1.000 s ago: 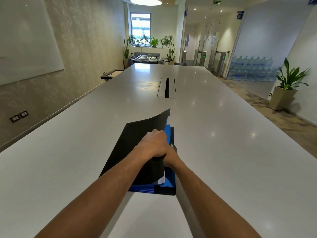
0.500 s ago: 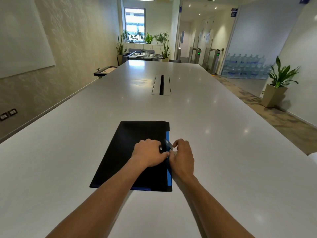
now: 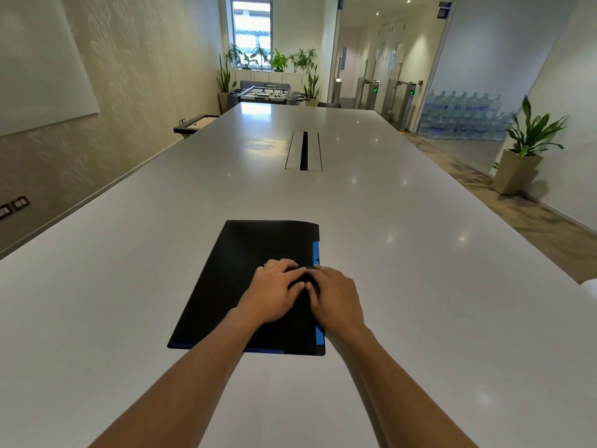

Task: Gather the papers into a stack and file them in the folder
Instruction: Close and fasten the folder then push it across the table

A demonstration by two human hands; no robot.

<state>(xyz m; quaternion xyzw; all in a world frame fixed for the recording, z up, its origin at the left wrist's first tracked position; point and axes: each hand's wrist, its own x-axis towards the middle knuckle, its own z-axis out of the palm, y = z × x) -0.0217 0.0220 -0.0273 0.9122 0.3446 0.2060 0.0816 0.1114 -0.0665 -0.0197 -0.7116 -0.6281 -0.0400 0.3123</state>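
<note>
While both hands pressed down on it, one flat black folder with a thin blue edge (image 3: 245, 279) lay closed on the long, shiny white table (image 3: 420, 270). It sat near the person's end of the table, a bit left of the middle. A blue strip showed along its right side and a little along its near edge. No papers could be seen outside the folder.

The left hand (image 3: 271, 294) rested on the black cover, near the right side. Its fingers (image 3: 284, 265) were bent and lay on the cover. The right hand (image 3: 336, 297) was just beside it, over the folder's right edge. Its fingers (image 3: 318, 271) were bent too. The tips of the two hands met in the middle. It was not clear if they pinched something small there or only pushed down.

Two bare arms reached in from the bottom of the view.

Farther up the table, one long grey cable slot (image 3: 303, 151) sat in the middle. One green plant in a tan pot (image 3: 525, 156) stood on the floor at the right. Many blue water bottles (image 3: 465, 119) were stacked behind glass. One foosball table (image 3: 268, 93) stood at the far end of the room, with more green plants (image 3: 277, 61) near the one window (image 3: 252, 25).
</note>
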